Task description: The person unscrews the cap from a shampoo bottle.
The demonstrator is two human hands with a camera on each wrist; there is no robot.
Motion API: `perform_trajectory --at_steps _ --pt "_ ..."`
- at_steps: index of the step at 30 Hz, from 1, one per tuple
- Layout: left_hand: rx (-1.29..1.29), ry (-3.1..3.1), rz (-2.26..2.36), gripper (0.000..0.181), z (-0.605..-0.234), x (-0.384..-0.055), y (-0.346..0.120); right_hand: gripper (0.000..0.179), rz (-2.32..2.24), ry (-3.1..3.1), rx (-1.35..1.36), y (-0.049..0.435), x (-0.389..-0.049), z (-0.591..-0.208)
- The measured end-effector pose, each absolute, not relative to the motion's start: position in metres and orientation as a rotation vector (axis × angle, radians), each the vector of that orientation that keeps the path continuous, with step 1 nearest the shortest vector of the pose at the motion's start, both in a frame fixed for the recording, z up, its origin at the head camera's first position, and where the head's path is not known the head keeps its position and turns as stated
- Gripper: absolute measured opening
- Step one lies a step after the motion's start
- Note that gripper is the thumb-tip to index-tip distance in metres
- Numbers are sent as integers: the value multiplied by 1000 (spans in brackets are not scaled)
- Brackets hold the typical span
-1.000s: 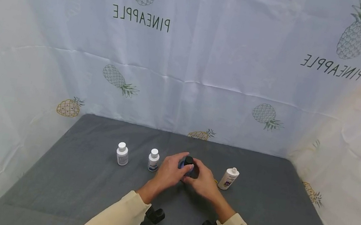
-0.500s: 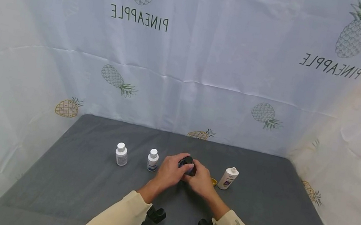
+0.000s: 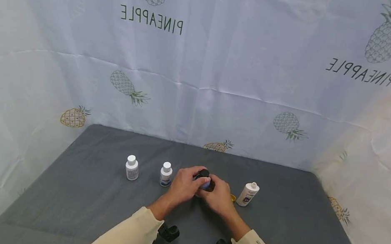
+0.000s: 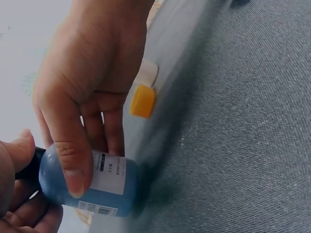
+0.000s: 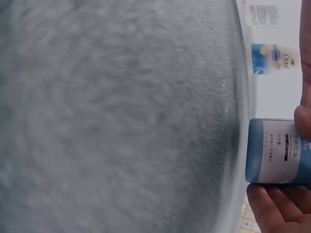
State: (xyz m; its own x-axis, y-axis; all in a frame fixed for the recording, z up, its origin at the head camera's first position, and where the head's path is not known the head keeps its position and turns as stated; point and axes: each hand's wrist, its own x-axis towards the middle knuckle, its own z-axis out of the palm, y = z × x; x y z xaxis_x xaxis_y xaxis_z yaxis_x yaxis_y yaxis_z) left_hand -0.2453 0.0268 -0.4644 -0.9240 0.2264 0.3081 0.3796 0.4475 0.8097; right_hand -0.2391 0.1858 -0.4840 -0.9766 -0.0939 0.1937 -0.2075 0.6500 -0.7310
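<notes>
Both hands meet around a small blue bottle with a white label (image 4: 109, 174) and a black cap (image 3: 204, 172). My left hand (image 3: 186, 184) pinches the black cap from the left, its thumb on the near side. Its thumb and fingers also show at the cap in the left wrist view. My right hand (image 3: 219, 199) grips the bottle's body, thumb over the label and the other fingers behind. The bottle's label faces the camera in the right wrist view. In the head view, fingers hide much of the bottle, which is held close over the dark cloth.
Two white bottles (image 3: 132, 168) (image 3: 166, 174) stand to the left. A pale bottle (image 3: 247, 194) stands on the right, with a yellow cap (image 4: 143, 101) beside it. Grey cloth (image 3: 73, 205) covers the table; a pineapple-print curtain (image 3: 209, 56) rises behind it.
My right hand and forearm have shifted slightly left and turned a little around the bottle. More of the yellow cap shows beside that hand. My left hand stays on the black cap.
</notes>
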Motion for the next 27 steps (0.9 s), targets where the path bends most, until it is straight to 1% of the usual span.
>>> perform_trajectory --at_steps 11,16,22,27 --pt "-592 -2488 -1599 33 -450 -240 23 47 1213 -2753 297 193 -233 -464" --pt "-594 -2480 -1657 33 -440 -237 23 49 1200 -2726 361 195 -229 -454" --pt "-610 -2457 -1772 37 -424 -230 20 53 1172 -2732 390 198 -221 -438" --pt "-645 -2422 -1840 37 -411 -226 18 56 1174 -2748 375 199 -211 -421"
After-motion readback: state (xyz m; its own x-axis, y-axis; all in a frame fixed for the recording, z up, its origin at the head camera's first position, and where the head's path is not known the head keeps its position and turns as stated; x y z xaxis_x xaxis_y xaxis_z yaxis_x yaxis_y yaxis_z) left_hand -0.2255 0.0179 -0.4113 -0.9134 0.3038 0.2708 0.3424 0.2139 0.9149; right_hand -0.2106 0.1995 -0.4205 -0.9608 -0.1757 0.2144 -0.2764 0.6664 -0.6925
